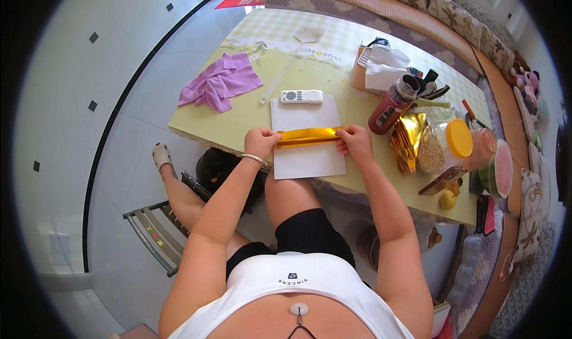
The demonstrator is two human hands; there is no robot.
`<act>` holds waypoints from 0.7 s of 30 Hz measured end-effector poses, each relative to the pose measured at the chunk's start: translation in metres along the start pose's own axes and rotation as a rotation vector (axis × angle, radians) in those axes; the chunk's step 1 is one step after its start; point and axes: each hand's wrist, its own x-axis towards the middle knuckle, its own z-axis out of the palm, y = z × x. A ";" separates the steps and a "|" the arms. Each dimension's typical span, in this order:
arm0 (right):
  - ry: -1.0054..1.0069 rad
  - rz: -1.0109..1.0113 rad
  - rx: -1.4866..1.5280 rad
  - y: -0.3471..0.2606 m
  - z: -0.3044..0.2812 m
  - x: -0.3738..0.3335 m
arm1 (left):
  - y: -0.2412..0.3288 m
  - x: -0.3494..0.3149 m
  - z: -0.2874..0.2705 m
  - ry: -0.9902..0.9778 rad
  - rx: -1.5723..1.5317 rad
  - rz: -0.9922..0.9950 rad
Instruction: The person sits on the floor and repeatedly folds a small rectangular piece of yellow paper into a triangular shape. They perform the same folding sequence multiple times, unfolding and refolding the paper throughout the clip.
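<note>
A folded strip of shiny gold foil paper [310, 137] stretches level between my two hands over a white board or sheet [310, 165], which juts past the table's near edge. My left hand [261, 143], a bangle at its wrist, pinches the strip's left end. At the right end, my right hand [356, 143] grips it between thumb and fingers. A white remote control [301, 97] lies on the far part of the board. More gold foil sheets [407, 141] stand in a stack to the right of my right hand.
A purple cloth [221, 81] and a fly swatter [280, 76] lie on the left of the table [238, 115]. Toward the right stand a dark red bottle [393, 104], a tissue box [381, 70], a yellow-lidded jar [459, 138], a phone [442, 181], a yellow fruit [447, 200] and a cut watermelon [502, 169].
</note>
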 end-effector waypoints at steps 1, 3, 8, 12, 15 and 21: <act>0.013 -0.023 -0.061 -0.002 0.001 -0.002 | 0.001 -0.001 0.000 0.006 0.107 0.032; 0.029 -0.066 -0.137 -0.001 0.001 -0.002 | -0.001 -0.002 0.002 0.052 0.254 0.129; 0.058 -0.140 -0.265 0.010 0.001 0.004 | -0.013 -0.003 0.005 0.168 0.481 0.406; 0.064 -0.145 -0.365 0.009 0.001 0.003 | -0.012 -0.006 0.007 0.175 0.517 0.475; 0.097 -0.155 -0.520 0.008 0.001 0.003 | -0.009 -0.009 0.007 0.113 0.572 0.504; 0.177 -0.251 -0.949 -0.019 0.016 -0.014 | 0.009 -0.019 0.010 0.069 0.914 1.073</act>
